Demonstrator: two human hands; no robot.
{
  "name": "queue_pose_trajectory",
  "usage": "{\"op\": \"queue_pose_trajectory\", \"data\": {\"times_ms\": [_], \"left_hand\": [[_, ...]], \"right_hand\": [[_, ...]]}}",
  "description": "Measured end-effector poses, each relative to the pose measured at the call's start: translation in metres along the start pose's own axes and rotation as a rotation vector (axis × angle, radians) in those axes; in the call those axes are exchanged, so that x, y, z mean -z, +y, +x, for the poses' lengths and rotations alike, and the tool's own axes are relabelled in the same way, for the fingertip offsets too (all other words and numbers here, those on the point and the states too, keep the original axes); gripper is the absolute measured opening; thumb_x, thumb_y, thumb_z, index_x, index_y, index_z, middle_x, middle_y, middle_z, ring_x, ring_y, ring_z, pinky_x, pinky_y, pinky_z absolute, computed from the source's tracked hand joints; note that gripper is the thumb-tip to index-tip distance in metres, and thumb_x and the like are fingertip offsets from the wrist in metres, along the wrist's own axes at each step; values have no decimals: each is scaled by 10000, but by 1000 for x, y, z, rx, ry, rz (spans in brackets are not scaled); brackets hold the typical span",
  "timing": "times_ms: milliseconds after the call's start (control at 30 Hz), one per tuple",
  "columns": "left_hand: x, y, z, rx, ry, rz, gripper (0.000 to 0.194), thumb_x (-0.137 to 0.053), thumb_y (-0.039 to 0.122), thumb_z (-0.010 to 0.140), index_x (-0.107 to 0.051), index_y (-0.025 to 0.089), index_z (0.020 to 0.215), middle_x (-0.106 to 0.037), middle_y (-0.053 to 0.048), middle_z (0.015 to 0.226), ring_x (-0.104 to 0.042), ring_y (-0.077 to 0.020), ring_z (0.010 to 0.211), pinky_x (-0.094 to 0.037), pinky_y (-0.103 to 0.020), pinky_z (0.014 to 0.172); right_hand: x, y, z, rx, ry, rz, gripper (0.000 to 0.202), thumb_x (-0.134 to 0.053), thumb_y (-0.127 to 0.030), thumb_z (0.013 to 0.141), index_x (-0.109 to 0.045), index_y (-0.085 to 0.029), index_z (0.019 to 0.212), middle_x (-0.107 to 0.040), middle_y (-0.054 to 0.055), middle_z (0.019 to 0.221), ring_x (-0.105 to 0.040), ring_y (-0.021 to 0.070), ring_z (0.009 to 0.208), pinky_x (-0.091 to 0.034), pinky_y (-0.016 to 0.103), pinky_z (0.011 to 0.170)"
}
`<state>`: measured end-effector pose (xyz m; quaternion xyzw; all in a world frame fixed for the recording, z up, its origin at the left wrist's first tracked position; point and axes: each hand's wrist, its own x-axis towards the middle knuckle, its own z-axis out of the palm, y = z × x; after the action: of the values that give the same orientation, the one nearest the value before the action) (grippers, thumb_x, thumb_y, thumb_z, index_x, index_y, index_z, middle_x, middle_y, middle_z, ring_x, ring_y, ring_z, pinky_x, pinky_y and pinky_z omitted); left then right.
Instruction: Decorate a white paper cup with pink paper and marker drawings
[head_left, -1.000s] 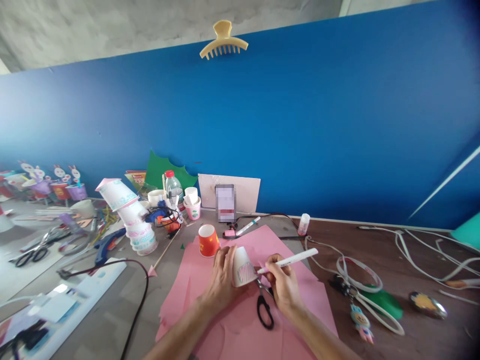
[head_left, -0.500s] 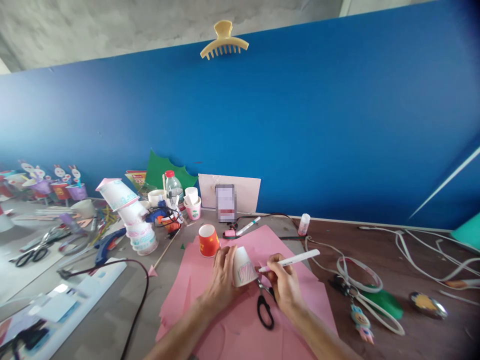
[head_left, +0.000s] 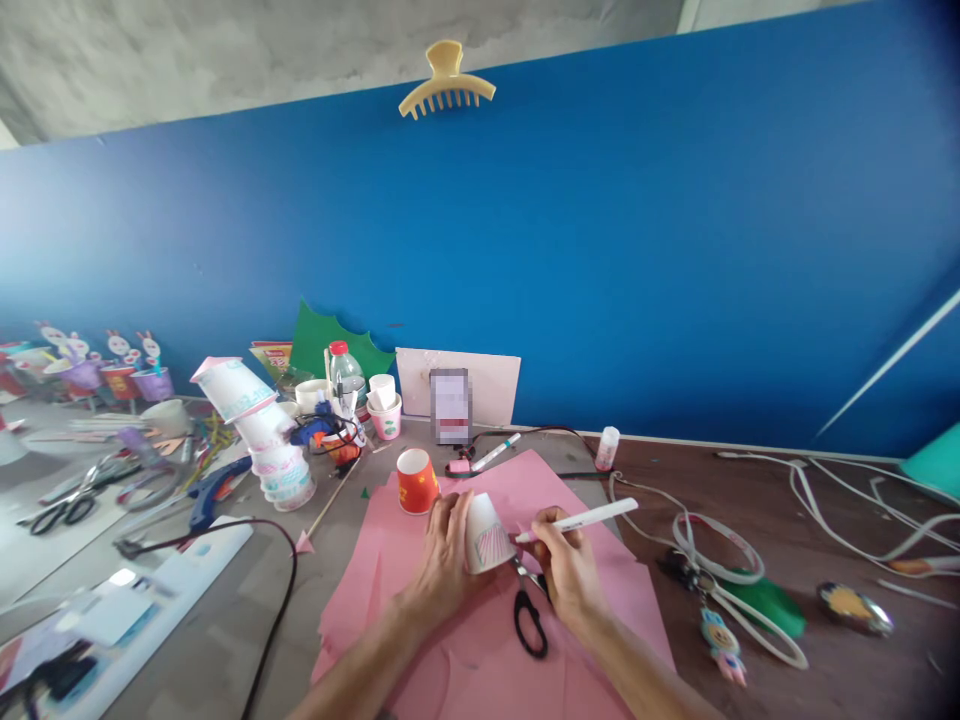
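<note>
My left hand (head_left: 448,550) is closed around the side of a white paper cup (head_left: 484,525), which is upside down and tilted. Pink and green lines run across the cup's lower side. In my right hand (head_left: 568,565) is a white marker (head_left: 596,515) with a pink tip, pointing at the cup's right edge; whether it touches cannot be made out. Black-handled scissors (head_left: 531,625) lie between my hands, their blades partly hidden, on pink paper sheets (head_left: 480,670). A red paper cup (head_left: 418,482) stands just behind my left hand.
To the left are a leaning stack of decorated cups (head_left: 262,430), a blue glue gun (head_left: 214,490) and a black cord (head_left: 281,620). A phone (head_left: 450,405) stands at the back near a capped marker (head_left: 496,453) and a glue stick (head_left: 608,448). White cables (head_left: 720,545) and a keychain figure (head_left: 721,640) lie right.
Almost nothing differs. The marker and my right hand have shifted very slightly to the left; my left hand keeps the white cup in the same place.
</note>
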<state>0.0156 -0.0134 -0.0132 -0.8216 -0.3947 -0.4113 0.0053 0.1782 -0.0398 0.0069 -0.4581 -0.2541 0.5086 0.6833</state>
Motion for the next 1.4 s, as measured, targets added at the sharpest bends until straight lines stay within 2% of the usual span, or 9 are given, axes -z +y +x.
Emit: {"op": "queue_pose_trajectory", "data": {"times_ms": [167,333,533,667,733,800,1100,1267,1400], "left_hand": [[0,-3,-1,44,-32,-37,785,-694,464,763,-333,135,1379,-519,-184,1200,-524,-339,1140,-497,-508,935],[-2,-3,-1,2,4,-31,770,-669,478,798,-312,147,1394,-528,-182,1193,-522,-331,1131,-502,-523,917],[-2,-3,0,-3,-6,-22,770,-670,462,789,-331,103,1381,-524,-210,1195,-515,-362,1139,-509,-557,909],[-2,-3,0,4,-1,-35,742,-668,469,785,-360,116,1360,-536,-200,1173,-531,-356,1119,-518,-555,896],[-2,-4,-1,-2,11,-32,775,-674,479,780,-341,113,1376,-524,-203,1187,-532,-355,1118,-521,-550,894],[-2,-5,-2,-19,0,-28,833,-687,493,770,-305,109,1403,-511,-209,1206,-522,-356,1137,-515,-545,909],[3,-3,-1,19,-85,-39,928,-750,501,711,-279,130,1420,-495,-206,1237,-493,-365,1178,-494,-548,938],[-1,-4,-2,25,-74,-51,886,-732,499,729,-295,131,1406,-512,-196,1208,-513,-355,1142,-468,-579,957],[-7,-6,-4,9,-30,-35,920,-719,517,749,-234,143,1435,-482,-207,1233,-498,-366,1165,-476,-592,939]], "right_hand": [[-2,-3,-1,6,-11,-10,274,-686,-268,599,-433,-223,504,-340,-107,409,-296,69,409,-269,203,412],[1,-1,0,6,-32,-6,258,-679,-259,587,-438,-222,500,-354,-100,413,-291,69,398,-235,203,393],[5,2,4,109,1,16,265,-697,-334,713,-486,-231,591,-395,-91,478,-405,111,493,-394,239,535],[4,-2,-1,168,-20,-34,234,-649,-460,822,-607,-230,805,-491,-73,517,-461,139,554,-418,268,613],[3,-3,-4,197,-38,-103,296,-599,-501,867,-620,-228,978,-509,-75,518,-469,147,552,-423,280,631],[2,-3,-8,225,-54,-147,341,-574,-528,883,-614,-223,1031,-500,-79,515,-464,145,540,-427,287,643],[2,-1,-9,241,-67,-126,403,-545,-588,883,-663,-204,926,-487,-50,551,-468,143,565,-407,286,612],[0,-3,-11,252,-58,-183,403,-544,-587,882,-651,-203,941,-489,-49,548,-450,149,558,-385,294,589],[0,-2,-12,267,-47,-200,396,-558,-585,872,-642,-206,951,-498,-54,542,-451,152,554,-390,300,595]]}}
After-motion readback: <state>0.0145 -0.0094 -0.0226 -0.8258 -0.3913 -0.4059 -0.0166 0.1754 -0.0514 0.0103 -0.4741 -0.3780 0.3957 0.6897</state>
